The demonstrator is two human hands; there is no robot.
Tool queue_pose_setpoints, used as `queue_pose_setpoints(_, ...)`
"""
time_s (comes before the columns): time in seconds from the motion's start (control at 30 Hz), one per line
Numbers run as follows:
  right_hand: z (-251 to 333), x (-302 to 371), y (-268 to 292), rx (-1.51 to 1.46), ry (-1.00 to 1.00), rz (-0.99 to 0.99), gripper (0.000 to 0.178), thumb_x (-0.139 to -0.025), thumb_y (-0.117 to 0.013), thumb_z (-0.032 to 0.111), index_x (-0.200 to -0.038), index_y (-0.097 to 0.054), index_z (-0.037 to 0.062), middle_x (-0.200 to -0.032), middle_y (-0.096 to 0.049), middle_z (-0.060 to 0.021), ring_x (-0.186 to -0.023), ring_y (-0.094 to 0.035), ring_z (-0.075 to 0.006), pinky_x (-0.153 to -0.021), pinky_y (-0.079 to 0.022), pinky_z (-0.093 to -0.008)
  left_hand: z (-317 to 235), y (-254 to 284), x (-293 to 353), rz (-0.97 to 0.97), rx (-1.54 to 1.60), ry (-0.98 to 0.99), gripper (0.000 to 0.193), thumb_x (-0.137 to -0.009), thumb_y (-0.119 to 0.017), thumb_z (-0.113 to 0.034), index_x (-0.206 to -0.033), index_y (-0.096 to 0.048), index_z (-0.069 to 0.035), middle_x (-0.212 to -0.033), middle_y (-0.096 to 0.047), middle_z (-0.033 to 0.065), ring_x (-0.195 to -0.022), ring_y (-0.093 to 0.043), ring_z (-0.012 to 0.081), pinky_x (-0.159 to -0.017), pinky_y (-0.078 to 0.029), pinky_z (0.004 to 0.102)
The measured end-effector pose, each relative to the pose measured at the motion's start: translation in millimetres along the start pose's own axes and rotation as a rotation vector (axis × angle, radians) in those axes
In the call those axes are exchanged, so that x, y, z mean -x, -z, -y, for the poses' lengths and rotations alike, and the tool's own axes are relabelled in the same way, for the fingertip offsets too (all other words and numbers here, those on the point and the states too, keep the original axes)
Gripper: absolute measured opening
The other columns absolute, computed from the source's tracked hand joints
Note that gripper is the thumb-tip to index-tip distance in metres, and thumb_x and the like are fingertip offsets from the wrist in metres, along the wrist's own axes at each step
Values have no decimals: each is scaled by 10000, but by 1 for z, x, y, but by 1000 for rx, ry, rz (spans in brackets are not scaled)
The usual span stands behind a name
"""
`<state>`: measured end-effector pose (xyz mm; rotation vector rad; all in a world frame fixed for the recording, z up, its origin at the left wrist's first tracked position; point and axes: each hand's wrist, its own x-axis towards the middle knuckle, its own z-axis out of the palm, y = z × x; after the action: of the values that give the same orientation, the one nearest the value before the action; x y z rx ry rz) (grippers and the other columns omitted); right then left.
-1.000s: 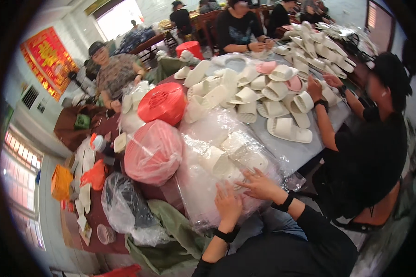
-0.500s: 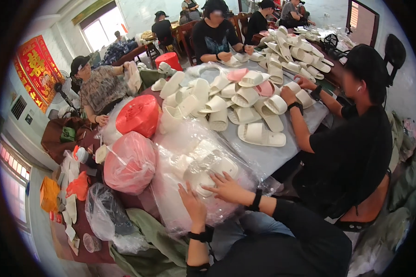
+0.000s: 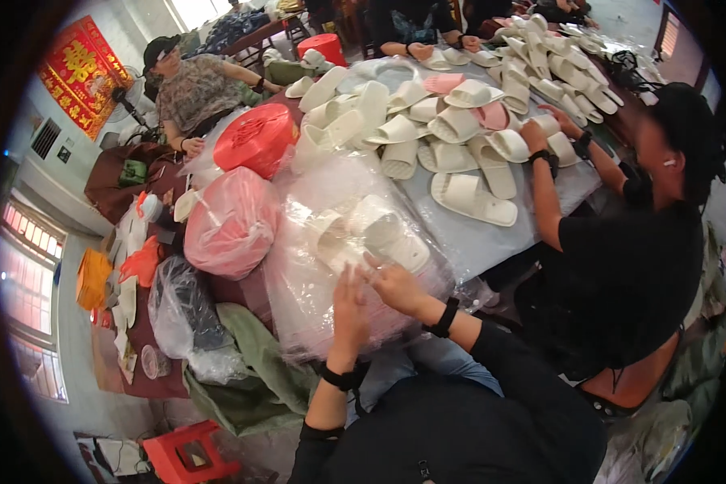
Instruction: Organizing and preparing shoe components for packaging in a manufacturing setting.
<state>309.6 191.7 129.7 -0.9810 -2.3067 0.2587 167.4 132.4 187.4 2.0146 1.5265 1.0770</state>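
A pair of white slippers (image 3: 397, 240) lies inside or under clear plastic on a stack of clear plastic bags (image 3: 294, 278) in front of me. At the near edge of the slippers, my left hand (image 3: 350, 313) is turned edge-on, its fingers straight and held together. Close beside it, my right hand (image 3: 398, 287) has its fingers curled in toward the left fingertips. Whatever lies between those right fingers is too small and blurred to make out. Beyond the bags rises a heap of white slippers (image 3: 403, 129) with a pink slipper (image 3: 444, 83) among them.
Left of the bags sit a pink bundle in plastic (image 3: 232, 226) and a red roll (image 3: 256, 139). A co-worker (image 3: 621, 226) at my right handles slippers; another person (image 3: 206, 85) sits at the far left. A red stool (image 3: 189, 452) stands on the floor at lower left.
My view has shifted, showing more floor. Both hands have drawn together, off the slippers' near side. My right fingers, spread before, are now curled.
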Motion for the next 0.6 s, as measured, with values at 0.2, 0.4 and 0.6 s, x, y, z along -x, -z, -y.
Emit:
queue_pose_setpoints(0.2,18,6,15,-259,-185,186,507,-777,-542,86,-1281,-489,72,-1385,-351,-266,-1163,-468,-411,-975,-390,-439,-20,4,17,-8,190,-34,426,-922,-419,-138,-1334,-427,-31,-1412,-330,223,-1303,-321,377,-1058,-285,433)
queue_pose_setpoints(0.4,23,13,25,-423,-100,-16,604,-762,-571,121,-1344,-417,78,-1413,-293,-273,-1244,-372,-434,-984,-377,-449,4,-19,46,-386,166,229,681,-906,-530,-135,-1453,-130,-59,-1456,-258,168,-1263,-390,318,-1020,-346,415)
queue_pose_setpoints(0.6,43,23,-13,-569,-227,5,588,-725,-579,50,-1301,-459,58,-1378,-369,-241,-1259,-363,-427,-1073,-252,-454,-11,-25,22,-341,974,676,855,-861,-561,4,-1465,30,-128,-1434,-237,213,-1164,-472,282,-897,-474,340)
